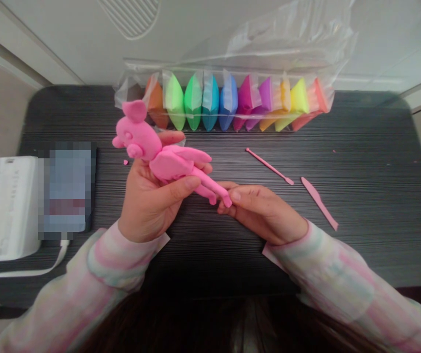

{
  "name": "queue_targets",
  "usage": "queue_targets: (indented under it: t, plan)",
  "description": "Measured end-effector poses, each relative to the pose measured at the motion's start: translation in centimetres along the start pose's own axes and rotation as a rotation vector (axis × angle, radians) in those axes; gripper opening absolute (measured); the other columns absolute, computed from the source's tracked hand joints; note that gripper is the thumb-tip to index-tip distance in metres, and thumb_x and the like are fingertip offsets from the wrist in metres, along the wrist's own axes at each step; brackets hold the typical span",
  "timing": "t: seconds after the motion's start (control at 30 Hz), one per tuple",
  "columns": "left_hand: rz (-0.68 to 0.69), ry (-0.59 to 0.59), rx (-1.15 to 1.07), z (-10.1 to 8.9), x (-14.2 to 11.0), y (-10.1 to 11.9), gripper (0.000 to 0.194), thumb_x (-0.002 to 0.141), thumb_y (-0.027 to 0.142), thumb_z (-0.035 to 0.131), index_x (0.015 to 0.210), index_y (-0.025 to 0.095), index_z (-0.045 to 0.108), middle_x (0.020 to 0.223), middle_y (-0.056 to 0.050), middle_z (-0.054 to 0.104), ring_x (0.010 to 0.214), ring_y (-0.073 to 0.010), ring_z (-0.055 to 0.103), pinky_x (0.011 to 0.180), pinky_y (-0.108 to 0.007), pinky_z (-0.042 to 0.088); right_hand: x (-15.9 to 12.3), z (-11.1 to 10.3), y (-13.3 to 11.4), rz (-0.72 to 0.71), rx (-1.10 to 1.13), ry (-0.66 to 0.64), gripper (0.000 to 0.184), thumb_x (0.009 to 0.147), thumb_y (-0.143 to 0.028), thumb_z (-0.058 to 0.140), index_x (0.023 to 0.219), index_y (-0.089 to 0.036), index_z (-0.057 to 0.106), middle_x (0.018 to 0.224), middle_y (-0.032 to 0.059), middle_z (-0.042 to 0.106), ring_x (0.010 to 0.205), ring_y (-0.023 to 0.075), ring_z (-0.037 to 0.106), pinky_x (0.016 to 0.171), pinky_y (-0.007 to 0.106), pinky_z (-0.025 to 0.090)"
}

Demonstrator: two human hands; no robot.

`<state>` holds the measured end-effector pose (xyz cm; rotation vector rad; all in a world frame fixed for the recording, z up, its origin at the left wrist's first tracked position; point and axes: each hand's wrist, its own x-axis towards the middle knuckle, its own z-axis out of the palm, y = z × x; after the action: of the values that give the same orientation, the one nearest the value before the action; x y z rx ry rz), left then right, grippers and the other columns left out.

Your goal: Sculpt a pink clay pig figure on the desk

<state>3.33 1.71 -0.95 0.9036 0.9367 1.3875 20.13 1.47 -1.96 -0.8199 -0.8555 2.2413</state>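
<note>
A pink clay pig figure (169, 162) with a round head, ear, snout, body and long thin legs lies tilted across my left hand (151, 196). That hand is closed around its body, the thumb resting by the top of a leg. My right hand (261, 206) pinches the foot end of one leg between thumb and fingers. Another leg hangs just beside it. To the right of the figure, a thin pink modelling stick (269, 165) and a pink plastic clay knife (318, 202) lie on the dark table.
Along the back edge stands a clear plastic bag (287, 59) with several coloured clay packets (193, 102). At the left lie a phone (66, 186), its screen blurred, and a white power bank (8, 211) joined by a cable (61, 255). Small pink clay crumbs (125, 162) dot the black tabletop (375, 196).
</note>
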Motion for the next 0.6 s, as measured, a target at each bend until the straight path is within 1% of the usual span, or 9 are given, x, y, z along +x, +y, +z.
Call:
queue_targets:
  t: [0.13,0.27,0.33,0.5,0.6]
  plan:
    - [0.019,0.004,0.036,-0.03,-0.09,-0.04,0.039,0.061,0.02,0.073,0.095,0.029,0.056,0.08,0.006,0.067,0.073,-0.0144,0.065,0.074,-0.029,0.053,0.07,0.1,-0.04,0.002,0.014,0.023,0.017,0.08,-0.021,0.053,0.071,-0.017,0.067,0.099,0.0024,0.057,0.085,0.0091,0.052,0.079,0.022,0.041]
    - [0.044,0.0,0.046,-0.09,-0.11,-0.09,0.038,0.063,0.02,0.072,0.096,0.03,0.056,0.081,0.005,0.066,0.077,-0.0155,0.065,0.077,-0.031,0.052,0.02,0.09,-0.03,0.003,0.061,0.006,0.017,0.081,-0.023,0.053,0.075,-0.017,0.068,0.097,0.002,0.058,0.089,0.0092,0.052,0.079,0.021,0.042]
    - [0.064,-0.01,0.042,-0.1,-0.12,-0.12,0.037,0.064,0.019,0.071,0.096,0.029,0.056,0.081,0.005,0.066,0.077,-0.0152,0.065,0.078,-0.031,0.051,-0.02,0.06,0.01,0.006,0.069,0.009,0.015,0.079,-0.022,0.055,0.075,-0.018,0.068,0.098,0.0015,0.058,0.088,0.0085,0.053,0.079,0.02,0.043]
    - [0.069,-0.01,0.053,-0.03,-0.2,-0.14,0.037,0.064,0.019,0.071,0.095,0.029,0.056,0.08,0.006,0.067,0.074,-0.0146,0.065,0.077,-0.031,0.052,0.12,0.14,0.16,0.015,0.039,0.047,0.012,0.077,-0.021,0.058,0.071,-0.018,0.068,0.101,0.0011,0.059,0.083,0.0069,0.054,0.078,0.019,0.043]
    - [0.069,-0.004,0.041,0.07,-0.11,-0.15,0.036,0.064,0.017,0.071,0.095,0.028,0.057,0.082,0.005,0.067,0.075,-0.0142,0.064,0.076,-0.029,0.051,0.19,0.23,0.14,0.002,-0.018,0.056,0.015,0.079,-0.023,0.055,0.072,-0.018,0.068,0.099,0.0019,0.06,0.086,0.0088,0.054,0.081,0.023,0.043]
